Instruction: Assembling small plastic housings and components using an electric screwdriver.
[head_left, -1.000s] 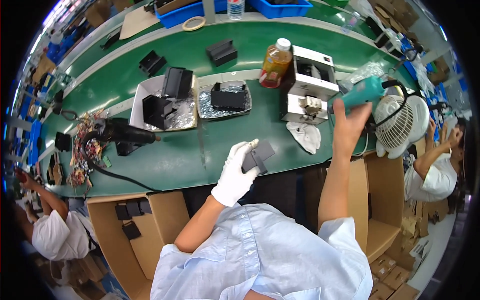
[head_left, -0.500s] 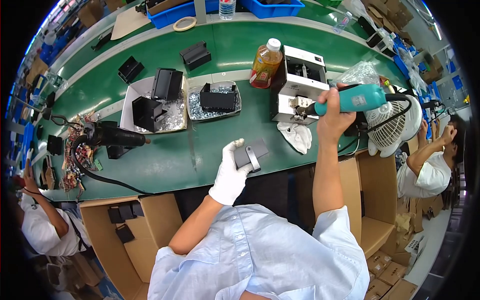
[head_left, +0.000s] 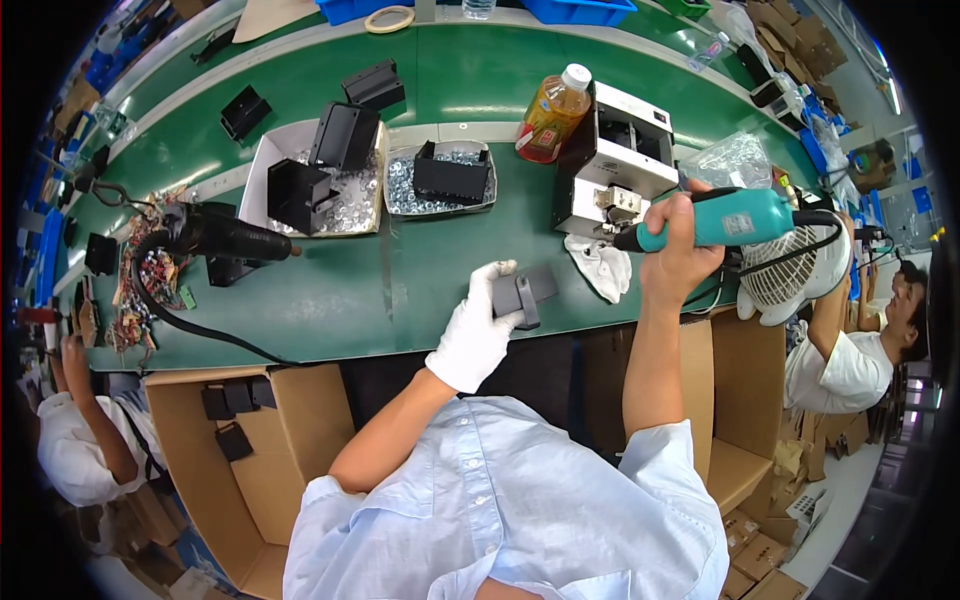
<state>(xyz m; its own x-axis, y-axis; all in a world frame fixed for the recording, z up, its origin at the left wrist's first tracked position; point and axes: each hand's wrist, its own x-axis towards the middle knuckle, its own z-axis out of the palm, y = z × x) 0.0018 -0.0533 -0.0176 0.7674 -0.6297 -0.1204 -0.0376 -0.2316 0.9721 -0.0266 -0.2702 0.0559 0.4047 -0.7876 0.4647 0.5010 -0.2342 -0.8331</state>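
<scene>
My left hand [head_left: 472, 338], in a white glove, grips a small dark grey box-shaped part [head_left: 541, 284] over the near edge of the bench. A grey U-shaped bracket [head_left: 526, 303] sits across that part. My bare right hand [head_left: 680, 250] is wrapped round a teal electric screwdriver [head_left: 745, 217], held nearly level with its nose to the left. The nose is close to the front of a white and black screw feeder [head_left: 632, 160]; whether the bit touches it I cannot tell. Below the feeder lies a crumpled white glove [head_left: 600, 270].
Two open boxes, a larger box [head_left: 262, 180] and a smaller box [head_left: 392, 190], hold small hardware and black housings. A black screwdriver [head_left: 235, 235] lies at left by tangled wires. A drink bottle [head_left: 553, 115] and a fan [head_left: 785, 265] flank the feeder. Cartons [head_left: 315, 440] stand below; co-workers sit both sides.
The screwdriver's nose has dropped lower and come nearer to me relative to the feeder. My left hand has turned the grey part slightly and shifted right. The whole view has moved a little.
</scene>
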